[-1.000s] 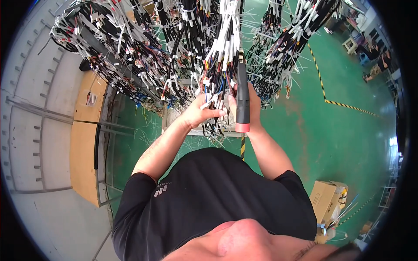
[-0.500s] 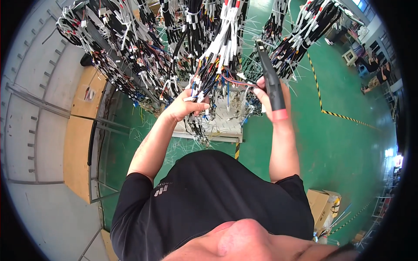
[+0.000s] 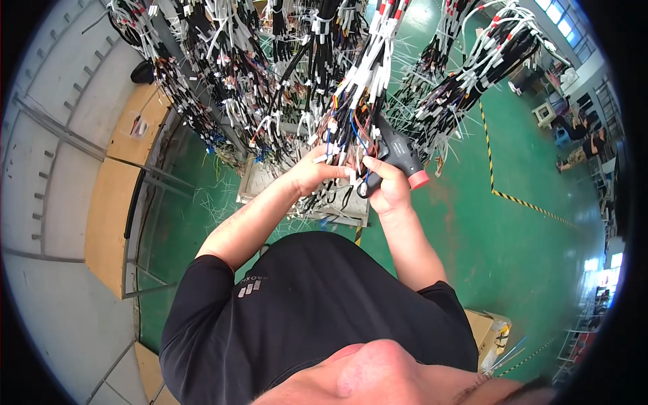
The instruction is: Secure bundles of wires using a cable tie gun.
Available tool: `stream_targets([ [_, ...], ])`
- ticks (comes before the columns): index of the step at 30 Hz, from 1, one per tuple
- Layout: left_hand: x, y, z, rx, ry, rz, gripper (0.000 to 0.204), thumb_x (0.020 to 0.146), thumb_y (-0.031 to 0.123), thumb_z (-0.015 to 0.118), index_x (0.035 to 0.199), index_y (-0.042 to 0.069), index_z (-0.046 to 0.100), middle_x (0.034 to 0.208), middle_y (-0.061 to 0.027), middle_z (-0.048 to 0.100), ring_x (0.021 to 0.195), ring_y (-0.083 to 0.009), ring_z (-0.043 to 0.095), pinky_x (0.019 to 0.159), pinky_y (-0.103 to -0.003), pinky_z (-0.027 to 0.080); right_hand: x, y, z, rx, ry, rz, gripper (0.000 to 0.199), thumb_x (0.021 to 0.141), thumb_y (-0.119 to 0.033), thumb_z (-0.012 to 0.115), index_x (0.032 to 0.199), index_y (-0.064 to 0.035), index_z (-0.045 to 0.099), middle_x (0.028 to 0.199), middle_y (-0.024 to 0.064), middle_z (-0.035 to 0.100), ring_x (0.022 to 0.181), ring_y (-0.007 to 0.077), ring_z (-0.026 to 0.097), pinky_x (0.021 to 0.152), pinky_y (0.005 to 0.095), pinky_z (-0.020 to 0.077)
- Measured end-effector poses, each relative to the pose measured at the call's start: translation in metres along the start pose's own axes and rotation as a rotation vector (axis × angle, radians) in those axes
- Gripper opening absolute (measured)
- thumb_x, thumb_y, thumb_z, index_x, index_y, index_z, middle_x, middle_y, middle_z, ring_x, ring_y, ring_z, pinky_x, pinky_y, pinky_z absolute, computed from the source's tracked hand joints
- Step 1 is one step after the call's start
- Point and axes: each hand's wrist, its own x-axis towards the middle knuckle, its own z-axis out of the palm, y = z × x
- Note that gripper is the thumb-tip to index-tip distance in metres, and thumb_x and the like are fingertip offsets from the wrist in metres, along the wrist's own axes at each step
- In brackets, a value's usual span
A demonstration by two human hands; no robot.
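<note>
My right hand (image 3: 386, 185) grips a black hand tool with a red end cap (image 3: 403, 156), its nose pushed into a bundle of coloured wires (image 3: 351, 125). My left hand (image 3: 312, 172) pinches the same wire bundle just to the left of the tool, fingers among white connectors and ties. Both hands are raised in front of a large hanging wire harness (image 3: 270, 74) of black cables with white tags. The tool's tip is hidden among the wires.
A wooden board (image 3: 111, 202) with a metal frame stands at the left. Loose white cable ties (image 3: 216, 202) litter the green floor (image 3: 513, 256). A cardboard box (image 3: 487, 331) sits at the lower right. Yellow-black floor tape (image 3: 520, 202) runs at the right; people sit far right (image 3: 580, 145).
My right hand has come down and left with the tool, pressing it into the wire bundle. My left hand has shifted right to meet it on the same wires.
</note>
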Motion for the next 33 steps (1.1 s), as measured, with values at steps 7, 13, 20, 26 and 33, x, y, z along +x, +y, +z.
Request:
stream_targets([
  [7, 0.002, -0.013, 0.007, 0.004, 0.035, 0.039, 0.058, 0.086, 0.003, 0.084, 0.141, 0.004, 0.065, 0.13, -0.0039, 0.073, 0.118, -0.0163, 0.065, 0.108, -0.035, 0.048, 0.005, 0.002, -0.007, -0.137, 0.083, -0.08, 0.037, 0.09, 0.007, 0.07, 0.125, -0.0042, 0.065, 0.114, 0.0064, 0.071, 0.104, 0.0227, 0.07, 0.095, 0.0373, 0.0575],
  [13, 0.008, -0.018, 0.011, -0.015, -0.016, 0.084, 0.058, 0.087, 0.004, 0.083, 0.143, 0.0, 0.064, 0.144, -0.0078, 0.068, 0.13, -0.0183, 0.064, 0.117, -0.036, 0.043, -0.006, 0.003, 0.0, -0.21, 0.114, -0.161, 0.036, 0.089, 0.01, 0.071, 0.121, -0.0055, 0.066, 0.111, 0.0045, 0.07, 0.099, 0.0203, 0.07, 0.091, 0.0348, 0.0589],
  [20, 0.003, -0.008, 0.015, 0.043, 0.05, 0.086, 0.029, 0.087, 0.007, 0.082, 0.114, 0.003, 0.073, 0.1, -0.0037, 0.073, 0.084, -0.0149, 0.067, 0.073, -0.032, 0.055, -0.021, -0.018, 0.001, -0.237, 0.104, -0.199, 0.03, 0.092, 0.005, 0.07, 0.12, -0.0054, 0.064, 0.103, 0.0086, 0.07, 0.097, 0.0235, 0.07, 0.092, 0.0374, 0.056],
  [26, -0.002, 0.0, 0.015, -0.203, -0.086, 0.035, 0.019, 0.093, 0.011, 0.081, 0.109, 0.004, 0.072, 0.093, -0.0044, 0.074, 0.079, -0.017, 0.068, 0.075, -0.034, 0.056, -0.006, -0.041, -0.014, -0.367, 0.191, -0.335, 0.032, 0.09, 0.007, 0.073, 0.119, -0.0063, 0.065, 0.107, 0.0034, 0.068, 0.094, 0.0194, 0.069, 0.091, 0.0353, 0.0568],
  [33, 0.0, 0.003, 0.021, -0.075, 0.063, 0.013, 0.016, 0.092, 0.007, 0.08, 0.105, 0.003, 0.073, 0.094, -0.0053, 0.075, 0.085, -0.0166, 0.069, 0.087, -0.032, 0.054, -0.02, -0.036, -0.016, -0.721, 0.099, -0.568, 0.043, 0.087, 0.003, 0.078, 0.126, -0.0072, 0.063, 0.113, 0.0053, 0.068, 0.105, 0.0166, 0.064, 0.101, 0.0355, 0.0521],
])
